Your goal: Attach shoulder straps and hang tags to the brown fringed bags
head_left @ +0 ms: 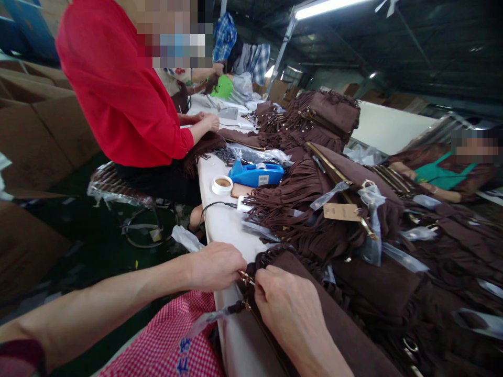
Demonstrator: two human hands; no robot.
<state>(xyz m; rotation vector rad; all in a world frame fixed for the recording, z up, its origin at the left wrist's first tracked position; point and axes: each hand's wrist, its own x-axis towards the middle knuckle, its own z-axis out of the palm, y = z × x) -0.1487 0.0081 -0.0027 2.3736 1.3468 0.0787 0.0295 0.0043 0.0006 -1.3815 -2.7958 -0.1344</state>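
Note:
A brown bag (334, 314) lies along the near edge of the white table (220, 225). Above its corner, both hands meet at a small metal clasp (247, 278). My left hand (218, 266) pinches the clasp from the left, fingers closed. Just to the right, my right hand (288, 298) is closed on the clasp's other side, its fingertips partly hidden. Below them, a dark strap end with a metal ring (247, 305) and a clear plastic wrap (206, 320) hangs over the checked red apron (168, 340).
Fringed brown bags (314, 183) are heaped on the right, one with a cardboard tag (341, 211). A blue tape dispenser (257, 174) and a white tape roll (222, 185) stand ahead. A person in red (126, 89) sits at left; another person is at right. Cardboard boxes (35, 125) line the left.

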